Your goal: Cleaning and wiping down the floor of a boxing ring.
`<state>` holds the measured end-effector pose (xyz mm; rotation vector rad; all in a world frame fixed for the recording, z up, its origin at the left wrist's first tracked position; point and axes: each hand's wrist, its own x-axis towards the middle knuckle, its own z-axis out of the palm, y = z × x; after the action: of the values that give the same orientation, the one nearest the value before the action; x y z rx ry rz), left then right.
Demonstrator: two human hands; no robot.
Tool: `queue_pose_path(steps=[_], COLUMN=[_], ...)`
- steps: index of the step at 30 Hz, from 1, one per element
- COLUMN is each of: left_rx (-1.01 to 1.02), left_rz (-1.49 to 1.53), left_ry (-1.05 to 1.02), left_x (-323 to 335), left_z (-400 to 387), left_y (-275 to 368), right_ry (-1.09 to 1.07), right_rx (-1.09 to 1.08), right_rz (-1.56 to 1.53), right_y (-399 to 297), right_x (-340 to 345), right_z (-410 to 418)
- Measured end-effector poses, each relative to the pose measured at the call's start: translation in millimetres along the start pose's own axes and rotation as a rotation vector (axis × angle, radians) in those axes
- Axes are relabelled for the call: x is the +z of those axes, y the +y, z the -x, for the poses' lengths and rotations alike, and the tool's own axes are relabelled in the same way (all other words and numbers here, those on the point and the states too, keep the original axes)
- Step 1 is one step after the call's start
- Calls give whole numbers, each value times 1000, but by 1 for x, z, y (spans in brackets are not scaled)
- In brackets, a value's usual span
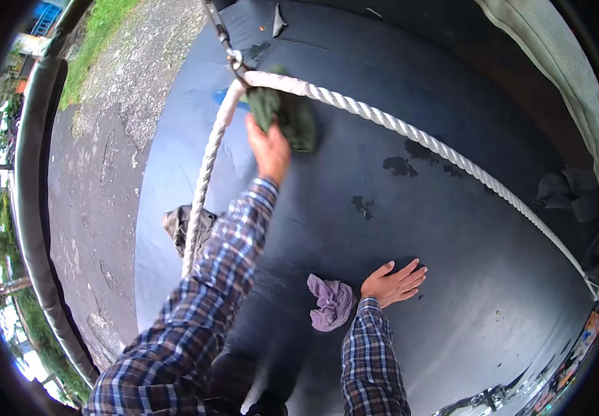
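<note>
My left hand reaches far forward and grips a dark green cloth near the corner of a white twisted rope. The cloth is slightly blurred and lies partly behind the rope. Palm down and fingers spread, my right hand rests on the dark grey vinyl surface. Just left of it lies a crumpled purple cloth. A grey-brown crumpled cloth sits beyond the rope at left, partly covered by my left sleeve. Something blue shows by the rope corner, mostly hidden.
A metal clip hangs at the wrapped rope corner. Dark worn patches mark the vinyl. A padded pole stands at left, beside pavement. A pale padded edge and dark fabric are at right.
</note>
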<state>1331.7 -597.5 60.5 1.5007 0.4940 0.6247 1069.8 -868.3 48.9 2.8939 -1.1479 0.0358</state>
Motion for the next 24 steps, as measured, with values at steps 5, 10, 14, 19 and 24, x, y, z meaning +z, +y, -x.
queue_pose_path(steps=[5,10,14,19,24], left_rx=[-13,-241,110,167,-401], left_rz=[-31,-208,-648,-697,-368], left_ry=[-371,-399,-95,-340,-556], left_x=[-8,-41,-83,-63,-45], left_z=[107,114,96,94,52], left_y=[56,72,60,75,62], right_ry=[19,20,-32,-28,-1], right_rx=[1,-15,13,16,8], right_rz=[-48,-68,-47,-39,-74], right_y=[-21,-28,-29,-26,-35], right_x=[1,1,-4,-7,-3], right_z=[14,17,17,11,15])
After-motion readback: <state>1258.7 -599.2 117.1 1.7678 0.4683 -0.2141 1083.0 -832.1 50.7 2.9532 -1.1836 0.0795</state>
